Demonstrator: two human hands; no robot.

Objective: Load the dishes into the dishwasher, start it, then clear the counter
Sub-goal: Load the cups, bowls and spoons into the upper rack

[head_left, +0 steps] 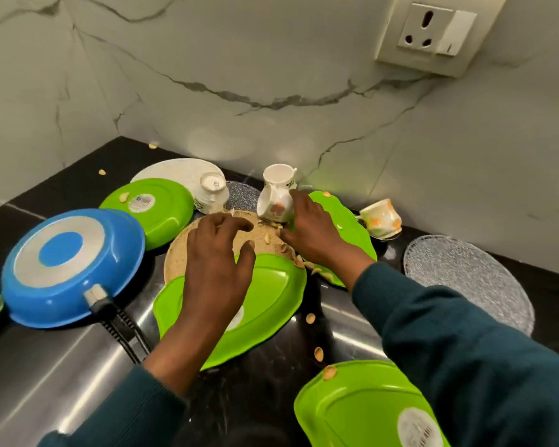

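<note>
On the black counter [62,195] a clutter of dishes lies mostly upside down. The right hand [310,230] grips a white floral cup [276,198], fingers curled round its side, and the cup is tilted with its empty mouth facing up and away toward the marbled wall. The left hand [217,262] hovers just beside it with fingers loosely spread and bent, holding nothing, above a round speckled tan plate [181,253]. Pistachio shells [310,267] are scattered over that plate, and more trail down the counter toward the near edge.

A green leaf-shaped plate [271,295] lies overturned under the left wrist, overlapping the tan plate. A second green plate [346,221] lies under the right hand with a shell or two on it, and a third [362,404] sits overturned at the near right (its paper label showing). A round green bowl [152,208] is inverted at the left with one shell on its base, beside an upturned blue frying pan [71,266] with a black handle. Behind them a white plate [175,172] carries an inverted white cup [212,195]. Another floral cup [381,221] lies on its side near the wall, and a clear textured glass plate [465,279] rests at the right.
</note>
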